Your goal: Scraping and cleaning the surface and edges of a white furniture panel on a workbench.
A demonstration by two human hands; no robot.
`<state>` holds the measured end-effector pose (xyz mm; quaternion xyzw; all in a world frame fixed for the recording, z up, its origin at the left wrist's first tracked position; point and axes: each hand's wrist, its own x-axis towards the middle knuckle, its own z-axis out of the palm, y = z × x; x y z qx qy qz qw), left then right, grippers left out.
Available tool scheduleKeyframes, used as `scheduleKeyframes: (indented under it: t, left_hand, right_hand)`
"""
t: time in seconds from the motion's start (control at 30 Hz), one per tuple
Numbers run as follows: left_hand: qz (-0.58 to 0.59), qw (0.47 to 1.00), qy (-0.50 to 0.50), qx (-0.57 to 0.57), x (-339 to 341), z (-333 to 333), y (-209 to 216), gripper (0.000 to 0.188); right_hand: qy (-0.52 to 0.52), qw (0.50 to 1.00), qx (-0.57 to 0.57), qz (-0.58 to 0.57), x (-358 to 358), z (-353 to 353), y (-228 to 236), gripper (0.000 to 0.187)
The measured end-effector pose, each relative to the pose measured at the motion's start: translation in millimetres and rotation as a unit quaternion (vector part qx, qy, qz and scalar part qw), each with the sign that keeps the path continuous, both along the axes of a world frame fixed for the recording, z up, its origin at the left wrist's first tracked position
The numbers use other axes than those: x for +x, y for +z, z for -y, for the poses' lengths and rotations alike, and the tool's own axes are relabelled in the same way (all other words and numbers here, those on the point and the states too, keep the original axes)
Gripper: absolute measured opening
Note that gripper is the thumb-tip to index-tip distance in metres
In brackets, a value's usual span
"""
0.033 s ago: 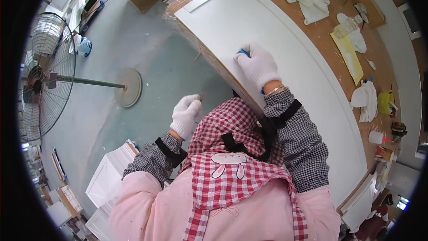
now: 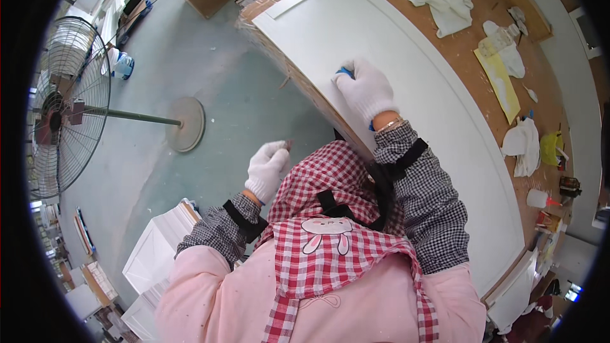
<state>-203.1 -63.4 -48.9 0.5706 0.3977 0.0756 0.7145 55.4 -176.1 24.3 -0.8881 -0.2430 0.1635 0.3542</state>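
A long white panel (image 2: 387,82) with a raised border lies on the workbench in front of me. My right hand (image 2: 366,92), in a white knit glove, is closed and rests on the panel close to its near-left edge. Something blue (image 2: 345,72) pokes out past its thumb and fingers; the glove covers most of it, so its kind is unclear. To the left, over the floor, my left hand (image 2: 267,168) is raised in a similar glove. Its fingers pinch a small brownish piece (image 2: 288,145) too little to identify.
White cloths (image 2: 438,0), a yellow sheet (image 2: 499,82) and a squeeze bottle (image 2: 537,198) lie along the bench's far right side. A large standing fan (image 2: 67,111) with a round base occupies the left floor. White panels (image 2: 155,251) are stacked at lower left.
The whole view has shifted slightly. My right hand has moved a little against the panel, still closed on the blue thing; the left hand keeps its pinch.
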Motion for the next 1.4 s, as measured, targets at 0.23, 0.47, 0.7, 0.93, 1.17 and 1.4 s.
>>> scheduleKeyframes:
  t: [0.23,0.47,0.7,0.93,1.17,1.4]
  left_hand:
    - [-0.057,0.995,-0.001,-0.079,-17,20,4,0.021]
    - [-0.035,0.999,-0.026,-0.034,-7,6,6,0.025]
    - [-0.026,0.997,-0.052,-0.041,-2,9,8,0.029]
    - [0.022,0.997,-0.068,-0.042,10,11,15,0.028]
    - [0.103,0.992,-0.065,0.038,57,-8,48,0.025]
    - [0.221,0.96,-0.155,-0.07,161,-29,89,0.026]
  right_hand:
    - [0.006,1.0,-0.005,0.004,19,-53,4,0.039]
    - [0.042,0.998,-0.032,-0.047,15,-7,17,0.033]
    - [0.075,0.992,-0.088,-0.047,-16,80,41,0.029]
    - [-0.124,0.937,0.158,-0.285,-46,153,50,0.021]
    - [-0.268,0.815,0.437,-0.269,-90,231,16,0.023]
    - [-0.307,0.801,0.469,-0.21,-151,324,-5,0.032]
